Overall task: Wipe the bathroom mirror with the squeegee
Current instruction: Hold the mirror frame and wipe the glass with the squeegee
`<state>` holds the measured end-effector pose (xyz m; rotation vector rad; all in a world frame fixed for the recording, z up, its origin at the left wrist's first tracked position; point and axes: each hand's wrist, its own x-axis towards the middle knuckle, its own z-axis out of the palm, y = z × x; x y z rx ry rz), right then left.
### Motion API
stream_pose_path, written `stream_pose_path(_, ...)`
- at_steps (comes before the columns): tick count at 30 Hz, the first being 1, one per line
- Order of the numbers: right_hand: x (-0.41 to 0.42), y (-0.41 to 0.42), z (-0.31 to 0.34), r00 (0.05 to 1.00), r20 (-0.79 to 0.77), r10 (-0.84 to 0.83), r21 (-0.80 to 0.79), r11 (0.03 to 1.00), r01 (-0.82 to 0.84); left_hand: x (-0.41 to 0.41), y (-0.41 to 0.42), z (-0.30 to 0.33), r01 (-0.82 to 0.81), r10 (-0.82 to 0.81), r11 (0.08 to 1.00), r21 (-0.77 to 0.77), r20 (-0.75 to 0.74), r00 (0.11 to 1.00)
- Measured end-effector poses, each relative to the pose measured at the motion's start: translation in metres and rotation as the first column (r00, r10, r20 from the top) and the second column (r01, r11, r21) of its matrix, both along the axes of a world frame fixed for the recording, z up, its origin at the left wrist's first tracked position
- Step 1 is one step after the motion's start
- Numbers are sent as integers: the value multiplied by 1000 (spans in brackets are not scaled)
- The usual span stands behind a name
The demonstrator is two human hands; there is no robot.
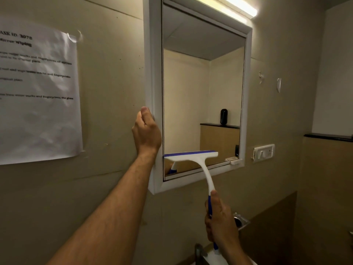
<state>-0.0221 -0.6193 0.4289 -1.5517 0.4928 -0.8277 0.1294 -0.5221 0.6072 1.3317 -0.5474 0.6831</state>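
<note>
Squeegee (191, 156) blade pressed flat on lower part of mirror (202, 88) glass, blue rubber edge on top, left end at the frame's inner edge. White neck curves down off the glass to the blue handle. Right hand (219, 219) wraps the handle, fingers curled round it, thumb lying up along the grip; handle end sticks out below the fist. Left hand (147, 131) grips the left side of the white frame (152, 73), thumb on the front face, fingers hidden behind the edge. Paper sheet (38, 92) taped to wall, cut off at left, print blurred. Light bar (236, 6) above mirror, partly cropped.
</note>
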Motion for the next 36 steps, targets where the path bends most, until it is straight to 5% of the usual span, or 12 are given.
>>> stream_pose_path(8, 8, -10, 32, 994, 110, -2, -87, 996, 11, 4, 0, -2, 6, -8, 1000, 30, 36, 999)
stream_pose_path(22, 0, -4, -16, 1000, 12, -17, -43, 999, 17, 3, -2, -2, -32, 32, 999, 14, -16, 999)
stream_pose_path(36, 10, -10, 6, 998, 60, 1, -22, 1000, 1, 1, -1, -2, -42, 42, 998, 36, 3, 999)
